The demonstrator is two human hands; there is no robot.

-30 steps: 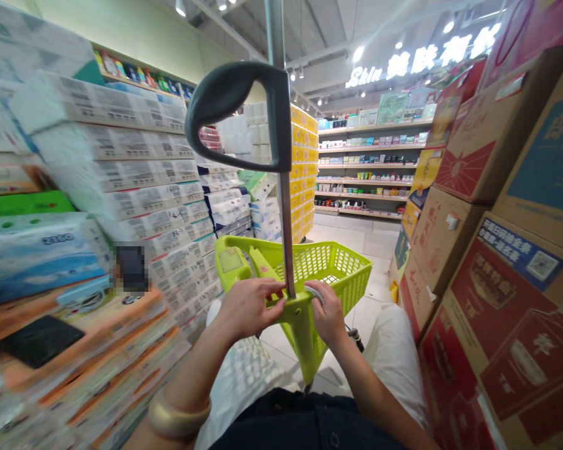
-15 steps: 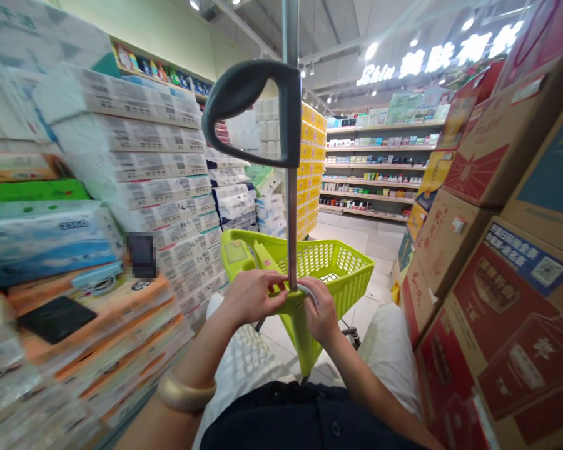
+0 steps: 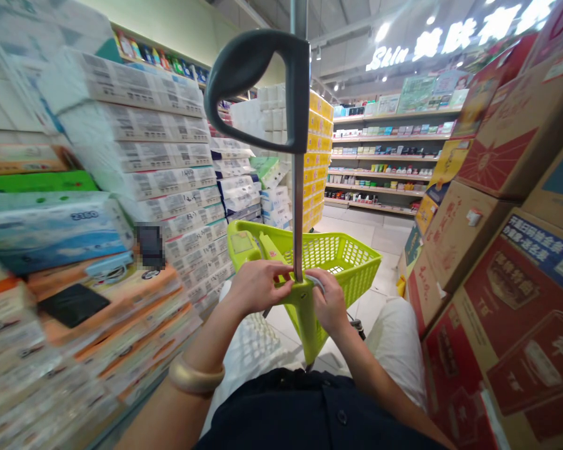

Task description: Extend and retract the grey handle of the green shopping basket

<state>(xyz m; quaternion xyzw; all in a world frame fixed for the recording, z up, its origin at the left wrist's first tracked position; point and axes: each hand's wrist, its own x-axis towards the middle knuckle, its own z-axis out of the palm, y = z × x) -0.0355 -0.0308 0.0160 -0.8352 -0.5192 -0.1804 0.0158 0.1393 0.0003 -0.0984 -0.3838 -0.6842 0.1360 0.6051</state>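
Observation:
A lime-green plastic shopping cart (image 3: 307, 325) stands between my knees, with a metal pole (image 3: 298, 219) rising from its front joint. On the pole sits a dark grey loop handle (image 3: 300, 94). My left hand (image 3: 263, 284) is closed at the cart's green top bar, its thumb and fingertips against the base of the pole. On the other side of the pole, my right hand (image 3: 331, 303) is closed on a thin whitish folded strip (image 3: 317, 283), which looks like a cloth or wipe, pressed at the cart's joint. Its fingertips are partly hidden.
Stacked paper packs (image 3: 169, 150) rise on my left, with a black flat object (image 3: 74, 303) on an orange pack. Cardboard cartons (image 3: 473, 231) are piled close on my right. Ahead are a yellow stack (image 3: 316, 162) and goods shelves (image 3: 385, 156).
The view has shifted a little, so the cart, pole and both hands appear slightly farther right and higher. Both hands stay at the pole's base, with small finger shifts at most.

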